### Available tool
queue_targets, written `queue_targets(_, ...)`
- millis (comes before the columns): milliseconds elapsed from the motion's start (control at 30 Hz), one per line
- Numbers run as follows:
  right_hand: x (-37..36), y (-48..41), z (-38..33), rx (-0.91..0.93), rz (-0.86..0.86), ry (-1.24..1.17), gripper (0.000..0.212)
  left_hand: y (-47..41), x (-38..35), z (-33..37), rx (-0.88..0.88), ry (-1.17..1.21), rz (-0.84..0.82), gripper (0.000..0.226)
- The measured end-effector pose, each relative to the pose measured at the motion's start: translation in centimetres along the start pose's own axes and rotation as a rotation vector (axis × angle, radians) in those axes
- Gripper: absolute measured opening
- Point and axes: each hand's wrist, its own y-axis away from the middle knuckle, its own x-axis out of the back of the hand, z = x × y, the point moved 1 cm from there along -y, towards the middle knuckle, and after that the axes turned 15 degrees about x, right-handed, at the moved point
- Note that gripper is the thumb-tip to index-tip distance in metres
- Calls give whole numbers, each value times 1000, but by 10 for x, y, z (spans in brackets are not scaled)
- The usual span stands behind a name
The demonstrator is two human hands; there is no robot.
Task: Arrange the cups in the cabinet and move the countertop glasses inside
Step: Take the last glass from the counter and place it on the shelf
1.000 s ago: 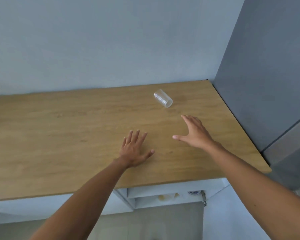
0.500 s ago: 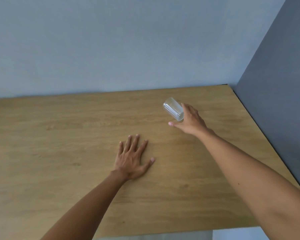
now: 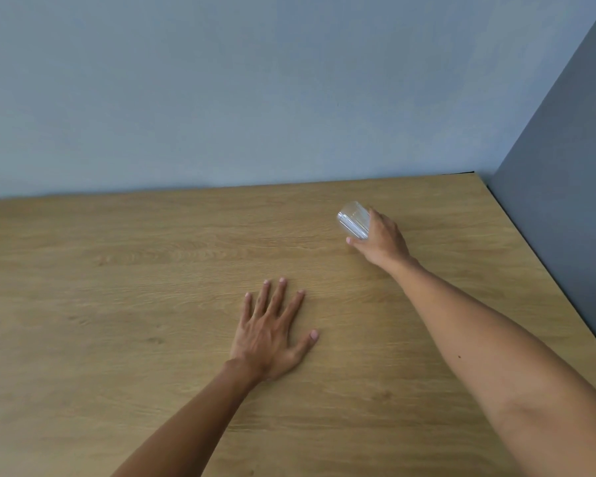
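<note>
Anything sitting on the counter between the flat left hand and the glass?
No. The head view shows only bare wooden countertop between the left hand and the glass, which the right hand is gripping.

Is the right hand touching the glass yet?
Touching. The head view shows the right hand wrapped around the tilted glass, thumb under it and fingers behind it.

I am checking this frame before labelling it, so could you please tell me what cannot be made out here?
- Cabinet: outside the head view, so its cups are unseen.
- Right hand fingers: behind the glass, so the firmness of the grip is unclear.
- Glass: clear and tilted; whether it touches the counter cannot be told.
- Left hand palm: faces down, hidden.
</note>
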Motion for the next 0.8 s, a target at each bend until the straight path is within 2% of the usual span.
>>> queue_targets(233, 6, 22, 10, -8, 108, -69, 61, 0, 0, -1, -11, 3, -5, 82)
queue_targets(467, 27, 64, 10, -117, 195, -262, 75, 2, 4, 1, -4, -2, -22, 84)
queue_targets(800, 47, 165, 1, -88, 281, -392, 74, 69, -5, 4, 60, 10, -37, 82)
